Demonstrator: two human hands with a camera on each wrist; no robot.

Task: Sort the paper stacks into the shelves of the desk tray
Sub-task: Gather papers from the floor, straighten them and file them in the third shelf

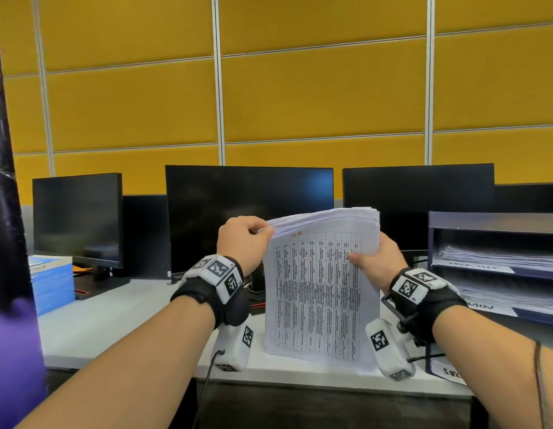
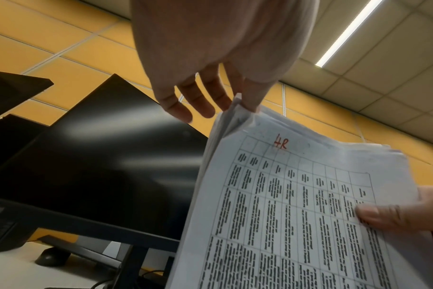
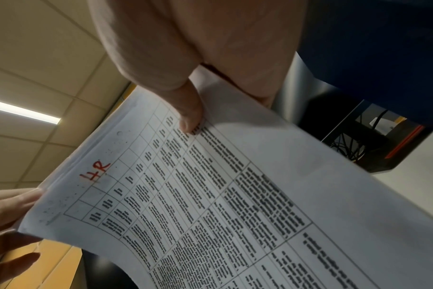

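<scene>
While both hands point(image 1: 312, 255) hold a paper stack point(image 1: 321, 292) upright:
Read its red label, then slide it flat into the matching desk tray point(image 1: 498, 267) shelf.

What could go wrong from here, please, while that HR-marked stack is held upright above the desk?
1. The left hand only pinches the top corner of the paper stack, so loose sheets could slip and fan out.
2. The right hand grips one edge; the stack already bows and may crease.
3. The desk tray shelves already hold papers, and their labels are hard to read, so misfiling seems possible.
</scene>
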